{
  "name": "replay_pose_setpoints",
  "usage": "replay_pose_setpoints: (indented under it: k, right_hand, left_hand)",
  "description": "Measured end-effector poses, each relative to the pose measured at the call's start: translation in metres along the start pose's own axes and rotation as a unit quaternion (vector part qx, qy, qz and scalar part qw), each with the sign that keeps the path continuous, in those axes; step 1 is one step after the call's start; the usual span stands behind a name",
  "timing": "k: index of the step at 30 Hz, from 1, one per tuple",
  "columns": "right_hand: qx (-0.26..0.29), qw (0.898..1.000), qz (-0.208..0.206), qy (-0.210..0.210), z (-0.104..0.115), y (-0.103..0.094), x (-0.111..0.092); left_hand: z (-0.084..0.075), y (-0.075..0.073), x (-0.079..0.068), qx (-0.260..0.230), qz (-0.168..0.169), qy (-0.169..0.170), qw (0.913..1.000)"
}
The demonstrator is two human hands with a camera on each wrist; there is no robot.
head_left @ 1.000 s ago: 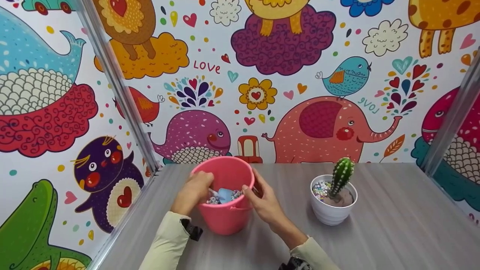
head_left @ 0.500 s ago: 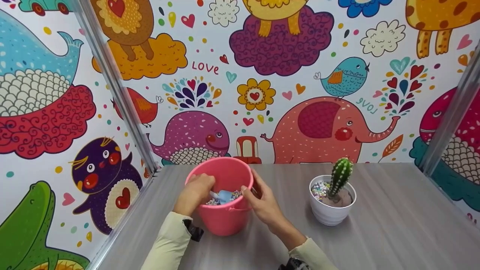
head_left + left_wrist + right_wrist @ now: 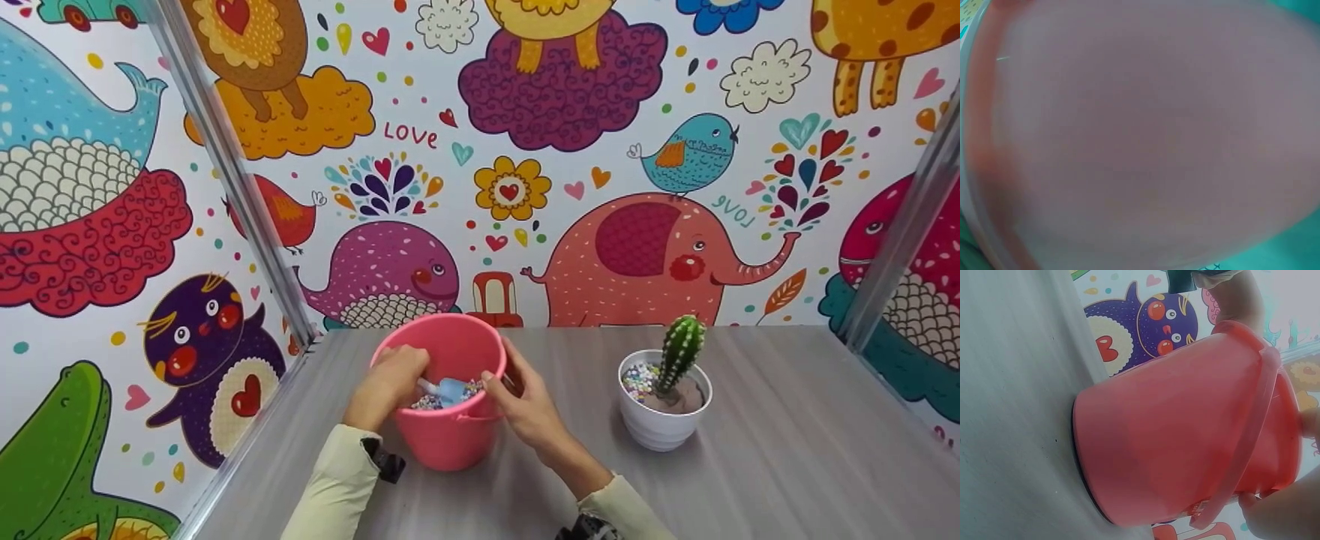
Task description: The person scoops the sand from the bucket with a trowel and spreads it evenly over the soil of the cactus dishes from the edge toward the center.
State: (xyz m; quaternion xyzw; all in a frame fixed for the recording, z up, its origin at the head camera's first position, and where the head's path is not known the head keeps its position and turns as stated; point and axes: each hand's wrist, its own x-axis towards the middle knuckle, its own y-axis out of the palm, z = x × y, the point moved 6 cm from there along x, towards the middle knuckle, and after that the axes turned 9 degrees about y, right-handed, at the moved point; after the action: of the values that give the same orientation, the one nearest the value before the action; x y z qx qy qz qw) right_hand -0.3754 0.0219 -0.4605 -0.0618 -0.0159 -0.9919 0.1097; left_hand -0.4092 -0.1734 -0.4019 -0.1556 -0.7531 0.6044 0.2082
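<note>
A pink bucket (image 3: 450, 442) stands on the table, partly filled with small multicoloured pebbles (image 3: 427, 403). My left hand (image 3: 390, 379) reaches over its left rim and grips the pale handle of a light blue scoop (image 3: 451, 390), whose blade lies among the pebbles. On the other side my right hand (image 3: 529, 397) holds the bucket's rim, thumb at the front edge and fingers behind. The right wrist view shows the bucket (image 3: 1162, 433) from the side with its handle (image 3: 1241, 444) hanging down. A pale blurred surface fills most of the left wrist view.
To the right of the bucket stands a white ribbed pot (image 3: 664, 431) with a green cactus (image 3: 682, 349) in it. Similar coloured pebbles (image 3: 640, 381) cover its left part, brown soil the right. Cartoon-printed panels (image 3: 585, 262) close off the back and sides of the grey table (image 3: 780, 450).
My left hand and the scoop have shifted only slightly inside the bucket. The bucket, the right hand's hold on it and the cactus pot look the same.
</note>
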Motion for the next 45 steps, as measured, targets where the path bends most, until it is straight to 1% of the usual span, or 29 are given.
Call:
replay_pose_setpoints:
  k: [6,12,21,25,28,30,35,38,42,45]
  right_hand:
    - [0.000,1.000,0.001,-0.002,0.001,-0.001,0.000]
    - [-0.002,1.000,0.008,-0.011,0.002,-0.001,-0.001]
    - [-0.005,1.000,0.002,-0.006,0.000,0.001,0.001]
    - [0.004,1.000,0.007,-0.015,0.000,0.001,0.001]
    - [0.008,1.000,0.011,-0.019,0.000,0.002,0.002]
    - [0.005,1.000,0.010,-0.016,0.000,0.001,0.002]
    - [0.003,1.000,0.008,-0.011,0.000,0.000,0.002]
    - [0.000,1.000,0.008,-0.013,0.001,-0.001,0.002]
    - [-0.005,1.000,0.008,-0.019,0.002,-0.001,0.001]
    - [-0.008,1.000,0.005,-0.018,0.001,-0.002,0.001]
  left_hand:
    - [0.001,-0.001,0.002,-0.018,-0.009,0.010,0.9998]
    - [0.003,0.000,0.002,-0.024,-0.015,0.024,0.9993]
    - [0.006,-0.004,-0.003,-0.070,-0.020,0.005,0.9973]
    - [0.010,-0.008,-0.005,-0.087,-0.021,0.015,0.9959]
    - [0.013,-0.012,-0.007,-0.100,-0.022,0.018,0.9945]
    - [0.016,-0.013,-0.008,-0.108,-0.023,0.014,0.9938]
    - [0.017,-0.015,-0.008,-0.108,-0.028,0.028,0.9933]
    - [0.016,-0.017,-0.008,-0.099,-0.035,0.047,0.9933]
    - [0.017,-0.021,-0.010,-0.090,-0.042,0.063,0.9931]
    - [0.018,-0.026,-0.013,-0.095,-0.049,0.062,0.9923]
